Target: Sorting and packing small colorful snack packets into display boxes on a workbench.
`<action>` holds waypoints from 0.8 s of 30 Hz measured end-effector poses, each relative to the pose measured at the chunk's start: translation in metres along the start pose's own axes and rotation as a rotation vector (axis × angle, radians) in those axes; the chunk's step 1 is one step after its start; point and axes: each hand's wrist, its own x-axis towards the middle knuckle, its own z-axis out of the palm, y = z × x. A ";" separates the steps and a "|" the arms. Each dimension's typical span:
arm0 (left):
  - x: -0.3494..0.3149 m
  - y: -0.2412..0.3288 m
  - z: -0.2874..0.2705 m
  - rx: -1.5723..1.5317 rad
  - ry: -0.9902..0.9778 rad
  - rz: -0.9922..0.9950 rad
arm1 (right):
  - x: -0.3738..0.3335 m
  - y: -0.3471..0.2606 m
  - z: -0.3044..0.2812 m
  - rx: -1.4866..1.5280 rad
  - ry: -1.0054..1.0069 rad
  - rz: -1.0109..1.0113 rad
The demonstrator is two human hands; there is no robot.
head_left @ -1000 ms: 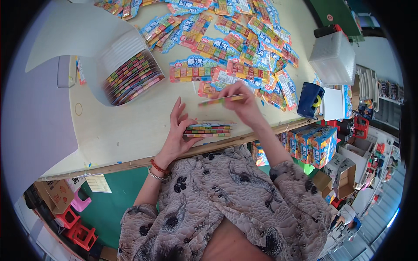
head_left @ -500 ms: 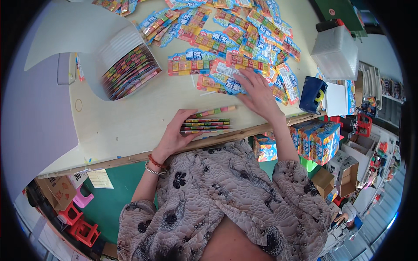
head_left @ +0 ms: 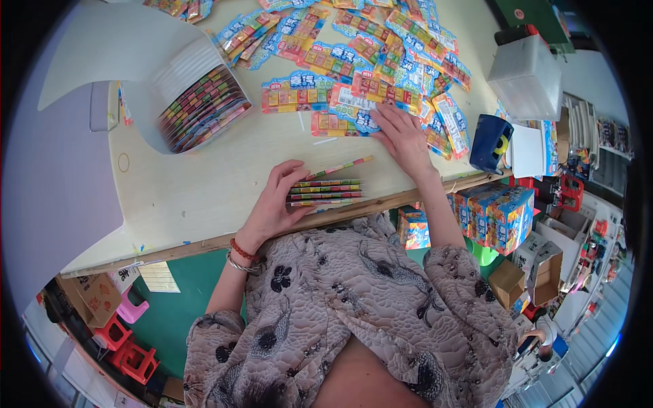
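Observation:
My left hand is closed round one end of a small stack of flat candy packs, which stand on edge near the table's front. The farthest pack of that stack leans away at an angle. My right hand rests with fingers stretched out on the near edge of a loose pile of colourful candy packs. Its fingertips touch the packs there, beside one lying face down with a white label. Nothing is visibly gripped in it.
At the left a clear plastic box lies open, holding a row of packs. On the right stand a dark blue holder and a translucent plastic container. Beyond the wooden table edge are printed cartons and red stools.
My right hand has shifted slightly right on the pile. The face-down pack near it has moved a little. The farthest pack in the left-hand stack tilts more.

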 end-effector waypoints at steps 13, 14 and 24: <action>0.004 0.000 0.013 -0.066 0.166 0.005 | -0.012 -0.035 0.003 0.655 0.020 0.112; 0.007 0.002 0.016 -0.017 0.341 0.054 | -0.009 -0.041 0.000 0.652 0.020 0.111; 0.011 -0.006 -0.004 -0.019 -0.061 0.003 | 0.034 -0.012 -0.016 -0.038 0.179 0.271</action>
